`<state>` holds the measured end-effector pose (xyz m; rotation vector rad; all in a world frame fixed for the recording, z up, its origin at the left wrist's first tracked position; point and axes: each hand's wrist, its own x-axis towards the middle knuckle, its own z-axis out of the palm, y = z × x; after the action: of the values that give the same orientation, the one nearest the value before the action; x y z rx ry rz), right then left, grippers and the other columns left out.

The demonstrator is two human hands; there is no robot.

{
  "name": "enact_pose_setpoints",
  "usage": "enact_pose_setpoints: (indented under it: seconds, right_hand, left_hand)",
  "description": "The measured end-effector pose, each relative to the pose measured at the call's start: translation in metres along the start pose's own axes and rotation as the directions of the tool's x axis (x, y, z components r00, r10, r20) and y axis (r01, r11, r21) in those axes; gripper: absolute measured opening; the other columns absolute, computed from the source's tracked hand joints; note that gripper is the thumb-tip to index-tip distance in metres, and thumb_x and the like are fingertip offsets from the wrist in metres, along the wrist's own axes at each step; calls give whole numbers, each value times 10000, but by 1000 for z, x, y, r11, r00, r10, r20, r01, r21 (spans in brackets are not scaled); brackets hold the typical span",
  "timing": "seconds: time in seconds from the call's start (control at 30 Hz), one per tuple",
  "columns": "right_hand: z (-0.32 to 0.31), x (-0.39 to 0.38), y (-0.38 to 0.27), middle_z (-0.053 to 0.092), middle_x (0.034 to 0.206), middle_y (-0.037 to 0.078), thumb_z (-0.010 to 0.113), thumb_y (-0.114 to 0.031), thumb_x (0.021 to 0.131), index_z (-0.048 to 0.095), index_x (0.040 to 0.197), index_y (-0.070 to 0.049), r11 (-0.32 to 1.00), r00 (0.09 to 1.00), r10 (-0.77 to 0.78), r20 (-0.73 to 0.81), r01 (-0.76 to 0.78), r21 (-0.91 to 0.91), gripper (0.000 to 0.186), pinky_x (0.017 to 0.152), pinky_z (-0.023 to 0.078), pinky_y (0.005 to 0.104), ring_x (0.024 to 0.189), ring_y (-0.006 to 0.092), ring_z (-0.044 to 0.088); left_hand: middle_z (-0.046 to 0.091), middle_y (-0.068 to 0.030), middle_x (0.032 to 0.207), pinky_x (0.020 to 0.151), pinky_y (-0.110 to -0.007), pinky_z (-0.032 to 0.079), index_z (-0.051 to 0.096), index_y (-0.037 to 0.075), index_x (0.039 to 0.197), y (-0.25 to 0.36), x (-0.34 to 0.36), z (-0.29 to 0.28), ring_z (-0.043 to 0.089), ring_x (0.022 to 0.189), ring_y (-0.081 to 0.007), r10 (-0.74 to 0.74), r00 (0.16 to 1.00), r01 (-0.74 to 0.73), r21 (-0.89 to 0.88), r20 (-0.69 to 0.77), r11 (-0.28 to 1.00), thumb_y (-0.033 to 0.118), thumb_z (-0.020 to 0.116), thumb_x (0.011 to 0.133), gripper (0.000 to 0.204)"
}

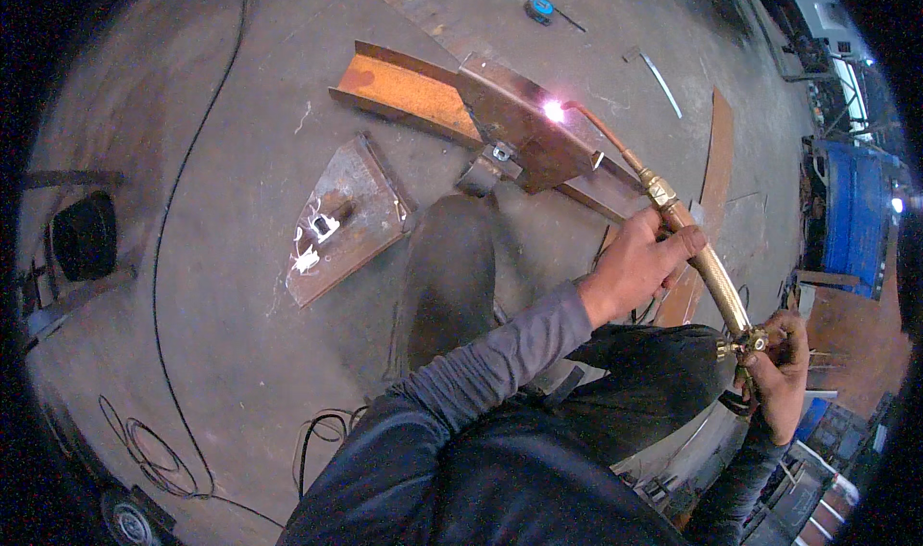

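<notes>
A brass gas torch (713,269) with a thin bent copper tube (606,131) slants across the right of the view. My left hand (635,265) is closed around its barrel just behind the brass nut. At the rear end my right hand (777,368) grips the torch by its valve knobs (753,339). A bright pinkish-white glow (554,111) shines at the tube's tip, against the upper edge of a brown steel plate (524,128). That plate lies across a rusty steel channel (404,89) with an orange inner face. Glare hides the exact spot under the tip.
A tapered steel piece (351,210) with white marks lies left of my knee (447,277). Beyond the work are a blue tape measure (540,10) and a thin metal strip (661,85). A rusty flat bar (716,152) lies at right. A black cable (173,190) crosses the left floor.
</notes>
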<state>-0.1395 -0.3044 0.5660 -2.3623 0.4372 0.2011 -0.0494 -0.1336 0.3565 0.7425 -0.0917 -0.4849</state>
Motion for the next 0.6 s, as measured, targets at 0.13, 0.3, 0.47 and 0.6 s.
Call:
enact_pose_setpoints:
  seconds: [0.13,0.3,0.47,0.6]
  right_hand:
    - [-10,-4,8,569,930,4,787,-76,836,527,1095,-86,996,999,-4,-34,7,88,367,575,455,231,709,80,555]
    - [-12,-4,12,558,924,9,774,-72,836,512,1106,-91,996,999,-41,-30,43,82,377,576,453,229,699,80,546]
    - [-9,-8,7,538,884,0,853,-184,847,503,1100,-96,994,998,-46,-36,50,99,441,533,444,226,646,87,561]
    - [-6,-7,7,537,860,-2,894,-281,850,496,1094,-93,987,993,-105,-52,110,118,503,501,438,228,604,97,571]
  left_hand:
    - [664,6,907,547,-268,472,651,52,1220,3,-9,15,546,623,-74,-56,963,48,38,264,998,418,707,1014,424]
    - [687,-28,959,560,-282,489,667,46,1259,-3,-30,54,572,647,-89,-72,905,59,42,418,997,263,733,991,351]
    - [690,-44,921,559,-289,510,661,8,1247,-2,-32,58,594,627,-93,-73,888,64,35,453,997,215,712,986,337]
    - [687,-41,894,555,-293,509,664,2,1242,0,-31,58,589,595,-97,-84,882,77,35,463,996,225,699,994,335]
